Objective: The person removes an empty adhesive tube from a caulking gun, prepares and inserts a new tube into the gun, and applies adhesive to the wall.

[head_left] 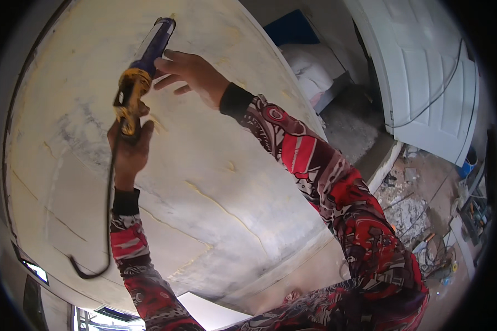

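My left hand [131, 154] is wrapped round the handle of a yellow caulking gun [130, 96], raised against a pale wall. A purple and white sealant cartridge [156, 44] sits in the gun, its nozzle end pointing up at the wall. From the back of the gun a long dark rod [111, 209] hangs down past my left wrist and ends in a hook. My right hand [190, 77] is beside the cartridge with its fingers apart; whether the fingertips touch the tube I cannot tell. Both sleeves are red, black and white patterned.
The wall [215, 171] carries several yellowish lines and smears. Right of its edge is a doorway with a white panelled door [431, 83] and a loose cable across it. Rubble [408, 220], wires and tools lie on the floor at the lower right.
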